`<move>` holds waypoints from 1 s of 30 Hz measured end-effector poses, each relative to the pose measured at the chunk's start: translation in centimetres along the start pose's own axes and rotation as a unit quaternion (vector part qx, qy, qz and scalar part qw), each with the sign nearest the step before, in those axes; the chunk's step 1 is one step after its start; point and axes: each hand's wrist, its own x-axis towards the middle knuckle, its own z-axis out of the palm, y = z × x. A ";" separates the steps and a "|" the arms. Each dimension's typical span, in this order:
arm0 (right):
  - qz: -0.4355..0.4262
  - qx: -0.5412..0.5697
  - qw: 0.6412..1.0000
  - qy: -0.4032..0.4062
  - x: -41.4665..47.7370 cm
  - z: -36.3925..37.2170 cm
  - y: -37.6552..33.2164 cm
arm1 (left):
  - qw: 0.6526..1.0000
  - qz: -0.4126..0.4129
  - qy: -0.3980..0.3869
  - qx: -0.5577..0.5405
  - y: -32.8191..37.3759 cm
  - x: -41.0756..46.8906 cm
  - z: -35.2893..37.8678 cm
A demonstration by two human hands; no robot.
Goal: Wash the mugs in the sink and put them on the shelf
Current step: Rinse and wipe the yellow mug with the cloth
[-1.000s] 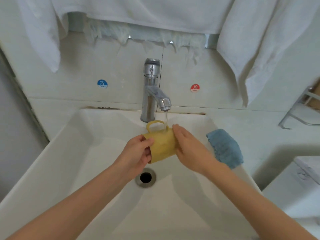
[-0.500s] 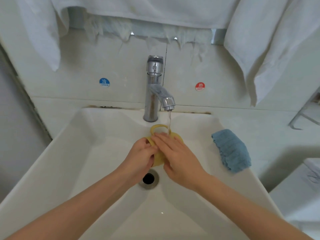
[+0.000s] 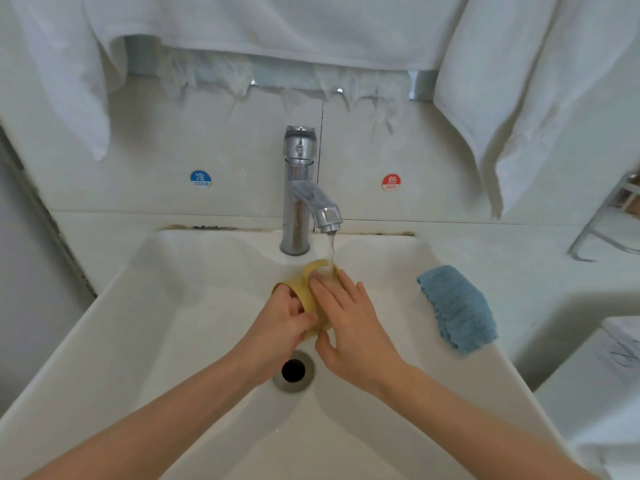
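A person holds a yellow mug [image 3: 305,293] on its side over the white sink [image 3: 194,306], just beneath the running tap [image 3: 299,188]. The left hand [image 3: 285,322] grips the mug's left end with curled fingers. The right hand [image 3: 351,323] lies flat across the mug, fingers straight, with water [image 3: 330,251] falling onto its fingertips. A blue cloth [image 3: 457,306] lies on the sink's right rim.

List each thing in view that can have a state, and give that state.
Faucet: running, thin stream.
Yellow mug: on its side under the stream, held over the sink.
Left hand: grips the mug.
Right hand: straight fingers laid on the mug.
Drain: unplugged.
Blue cloth: crumpled on the sink's right rim.
White towels: hanging above.
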 end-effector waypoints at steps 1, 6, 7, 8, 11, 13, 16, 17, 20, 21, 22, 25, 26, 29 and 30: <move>0.018 0.001 0.999 -0.030 0.1 -0.4 0.2 | 1.000 0.006 -0.009 0.012 -0.1 -0.1 -0.2; 0.041 -0.023 0.996 -0.077 0.3 -0.4 1.6 | 0.999 0.011 -0.027 0.043 -0.6 -0.1 0.2; 0.029 -0.012 0.997 -0.073 0.1 0.0 1.1 | 1.000 0.009 -0.019 0.020 -0.5 -0.1 0.2; 0.016 0.005 0.998 -0.064 -0.1 0.3 0.5 | 1.000 0.006 -0.009 -0.002 -0.4 -0.1 0.3; -0.016 0.040 0.999 -0.018 -0.4 0.4 -0.1 | 0.999 -0.004 -0.001 -0.044 -0.2 -0.1 0.0; -0.025 0.034 0.999 -0.006 -0.6 0.4 0.0 | 0.998 -0.014 0.004 -0.062 -0.1 0.0 -0.2; -0.054 0.052 0.997 -0.018 -0.9 0.7 -0.7 | 0.996 -0.011 0.019 -0.087 0.1 0.2 -0.4; -0.047 0.053 0.997 -0.027 -0.8 0.8 -0.7 | 0.995 -0.008 0.021 -0.094 0.3 0.2 -0.5; -0.017 0.025 0.999 -0.029 -0.2 0.3 0.7 | 0.993 -0.010 0.011 -0.119 0.5 -0.3 0.0; -0.006 0.019 0.999 -0.027 -0.1 0.1 1.2 | 0.991 -0.014 0.011 -0.132 0.6 -0.3 0.2; 0.006 0.012 0.999 -0.031 -0.1 0.0 1.5 | 0.989 -0.017 0.014 -0.148 0.7 -0.4 0.3; 0.025 0.012 0.999 -0.042 -0.3 0.2 1.4 | 0.982 -0.027 0.017 -0.188 1.2 -0.6 0.5; 0.030 0.026 0.998 -0.042 -0.3 0.2 1.1 | 0.979 -0.030 0.019 -0.201 1.3 -0.6 0.5; 0.051 0.064 0.997 -0.005 -0.1 0.0 0.6 | 0.969 -0.041 0.029 -0.240 1.5 -0.7 0.4; 0.061 0.072 0.996 0.001 -0.1 -0.1 0.6 | 0.965 -0.048 0.034 -0.254 1.6 -0.7 0.4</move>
